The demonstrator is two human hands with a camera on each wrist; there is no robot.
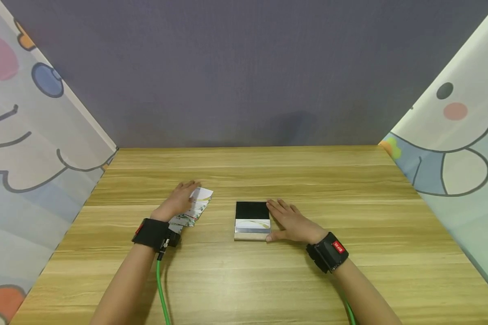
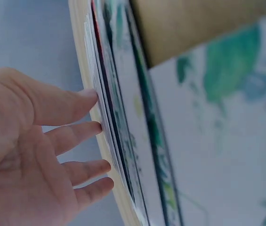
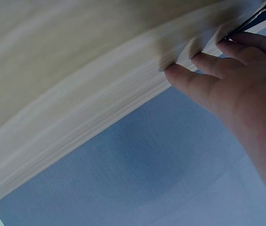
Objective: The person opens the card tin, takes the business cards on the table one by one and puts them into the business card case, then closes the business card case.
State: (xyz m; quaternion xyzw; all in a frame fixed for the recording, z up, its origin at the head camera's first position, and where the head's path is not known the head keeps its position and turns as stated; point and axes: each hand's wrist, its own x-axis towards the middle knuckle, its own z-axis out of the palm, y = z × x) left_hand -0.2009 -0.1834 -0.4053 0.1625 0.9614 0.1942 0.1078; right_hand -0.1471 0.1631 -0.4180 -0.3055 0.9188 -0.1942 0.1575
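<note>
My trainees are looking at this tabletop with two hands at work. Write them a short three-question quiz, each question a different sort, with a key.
1. Which hand is at the side of the flat, squarish case with a black panel? A) left B) right
2. True or false: the thin white cards with green leaf print lie squared up in one neat stack.
3. Fill in the colour: a thin ____ cable runs from the black fabric-like band on the left wrist.

Key:
1. B, the right hand.
2. False: they overlap in a staggered spread.
3. green
</note>
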